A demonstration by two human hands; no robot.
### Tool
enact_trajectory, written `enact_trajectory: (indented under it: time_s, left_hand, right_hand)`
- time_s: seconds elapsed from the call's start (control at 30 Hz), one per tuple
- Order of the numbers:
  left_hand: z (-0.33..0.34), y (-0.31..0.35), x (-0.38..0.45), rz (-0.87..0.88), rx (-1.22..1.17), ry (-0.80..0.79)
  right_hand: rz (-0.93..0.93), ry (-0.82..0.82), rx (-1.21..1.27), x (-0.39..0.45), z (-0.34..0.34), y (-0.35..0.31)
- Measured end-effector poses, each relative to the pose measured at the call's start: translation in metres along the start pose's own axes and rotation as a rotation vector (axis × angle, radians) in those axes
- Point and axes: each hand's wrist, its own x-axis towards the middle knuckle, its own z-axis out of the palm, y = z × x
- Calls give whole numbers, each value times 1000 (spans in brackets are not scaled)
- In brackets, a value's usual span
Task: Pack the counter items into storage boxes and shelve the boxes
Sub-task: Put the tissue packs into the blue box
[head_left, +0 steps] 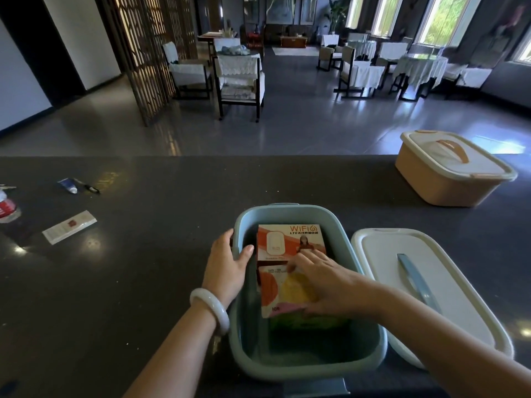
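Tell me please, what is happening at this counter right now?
A person is packing items into an open blue storage box on the dark counter. The left hand holds the box's rim, while the right hand rests flat on a colourful packet inside, next to a WiFi device box. The blue box's lid lies beside it on the right. A closed orange box sits further back. A tube and a sachet are not yet packed.
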Motion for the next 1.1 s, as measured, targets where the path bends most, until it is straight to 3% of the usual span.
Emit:
enact_trajectory:
  time_s: [0.23,1.1]
  left_hand:
    - [4,-6,1,-31,-14,33]
    - [5,-11,1,-49,-61,43]
  right_hand:
    - [55,-42,-178,0,15,15]
    - [112,-67,-184,-2,12,10]
